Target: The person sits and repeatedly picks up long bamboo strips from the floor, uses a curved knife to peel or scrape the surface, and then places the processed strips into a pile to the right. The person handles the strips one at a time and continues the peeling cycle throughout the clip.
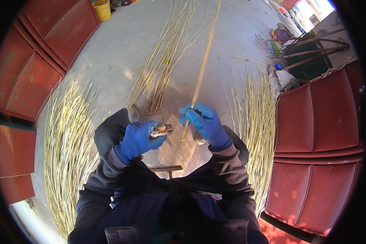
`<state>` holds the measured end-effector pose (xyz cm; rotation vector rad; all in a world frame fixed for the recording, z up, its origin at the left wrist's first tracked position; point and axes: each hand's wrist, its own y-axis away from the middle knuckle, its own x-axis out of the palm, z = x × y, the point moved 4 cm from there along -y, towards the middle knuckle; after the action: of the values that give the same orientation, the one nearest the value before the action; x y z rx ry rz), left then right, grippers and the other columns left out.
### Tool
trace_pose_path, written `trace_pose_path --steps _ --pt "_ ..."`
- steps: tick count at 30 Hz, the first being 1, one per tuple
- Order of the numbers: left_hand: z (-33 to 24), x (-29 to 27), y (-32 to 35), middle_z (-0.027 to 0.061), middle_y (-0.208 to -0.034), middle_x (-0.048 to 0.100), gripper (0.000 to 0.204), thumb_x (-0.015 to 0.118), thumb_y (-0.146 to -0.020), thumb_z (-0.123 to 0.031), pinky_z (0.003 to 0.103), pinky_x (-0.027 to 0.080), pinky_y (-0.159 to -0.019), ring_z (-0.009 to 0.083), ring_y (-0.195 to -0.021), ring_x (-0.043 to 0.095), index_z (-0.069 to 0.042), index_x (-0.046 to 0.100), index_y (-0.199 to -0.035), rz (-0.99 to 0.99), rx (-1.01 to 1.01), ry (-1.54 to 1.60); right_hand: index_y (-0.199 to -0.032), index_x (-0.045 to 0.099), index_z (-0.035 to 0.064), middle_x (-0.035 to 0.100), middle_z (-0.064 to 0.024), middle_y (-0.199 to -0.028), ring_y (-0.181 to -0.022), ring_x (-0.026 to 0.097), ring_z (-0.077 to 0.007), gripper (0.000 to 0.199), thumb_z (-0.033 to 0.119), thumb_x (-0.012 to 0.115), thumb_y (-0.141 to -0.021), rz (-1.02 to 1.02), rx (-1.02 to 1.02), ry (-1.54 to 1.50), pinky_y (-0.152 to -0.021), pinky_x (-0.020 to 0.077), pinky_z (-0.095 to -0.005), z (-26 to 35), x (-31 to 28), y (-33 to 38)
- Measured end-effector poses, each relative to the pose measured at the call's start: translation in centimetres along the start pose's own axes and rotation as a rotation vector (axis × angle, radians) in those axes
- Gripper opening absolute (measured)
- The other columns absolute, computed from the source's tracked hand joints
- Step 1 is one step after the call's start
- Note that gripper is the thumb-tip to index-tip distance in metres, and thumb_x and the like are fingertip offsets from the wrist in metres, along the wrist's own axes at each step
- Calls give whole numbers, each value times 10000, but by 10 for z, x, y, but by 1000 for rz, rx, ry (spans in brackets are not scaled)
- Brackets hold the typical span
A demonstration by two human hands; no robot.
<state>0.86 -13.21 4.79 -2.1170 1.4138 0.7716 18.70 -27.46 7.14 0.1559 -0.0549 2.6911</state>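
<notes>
Both my hands wear blue gloves. My left hand (139,140) is closed around a small, stubby tool (162,131) with wooden and greyish parts; its exact kind I cannot make out. Pinched in the fingers of my right hand (207,124) is a long tan stalk (206,57), which runs far forward over the floor. Its near end points down between my hands, apart from the tool. Ahead lies a loose bunch of thin stalks (162,69), their brownish butt ends toward me.
Pale stalks lie in a thick pile (67,158) at my left and another pile (254,118) at my right. Red metal doors (317,118) flank both sides. A yellow bucket (102,11) stands far left. Wooden poles (313,53) and assorted clutter are at the far right.
</notes>
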Motion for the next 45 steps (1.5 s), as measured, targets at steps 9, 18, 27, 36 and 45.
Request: trace_pose_path --steps 9,18,27,36,45 --pt "-62 0 61 174 -783 688 328 807 -788 -240 382 563 -666 332 -735 714 -29 745 -1031 91 -26 104 -1143 697 -23 725 -69 -900 -830 670 -107 201 122 633 -1019 -35 -29 -62 -733 533 -250 13 26 25" --pt "-68 -3 73 158 -776 713 348 793 -800 -305 373 586 -682 313 -731 738 -33 734 -1007 121 -54 124 -1106 704 -5 727 -34 -851 -678 581 -35 180 137 671 -1001 -158 -24 -75 -603 453 -189 6 40 41" --pt "-54 0 80 194 -757 696 400 824 -769 -305 369 578 -667 289 -722 748 15 719 -986 146 -283 251 -1092 698 -14 725 -57 -849 -716 626 -59 169 122 683 -994 -217 -10 -147 -647 513 -209 5 44 44" --pt "-46 -4 83 150 -746 705 310 831 -789 -200 321 566 -633 194 -667 731 19 710 -972 82 63 -8 -1032 675 -14 708 -53 -834 -748 656 -87 133 109 685 -982 -188 89 -121 -683 533 -237 -26 68 69" --pt "-47 1 90 163 -789 716 355 819 -798 -315 352 579 -663 296 -715 739 -28 729 -986 231 -34 42 -1061 680 -38 707 -76 -913 -820 713 -141 170 113 675 -984 -187 133 -22 -698 551 -258 -30 66 86"
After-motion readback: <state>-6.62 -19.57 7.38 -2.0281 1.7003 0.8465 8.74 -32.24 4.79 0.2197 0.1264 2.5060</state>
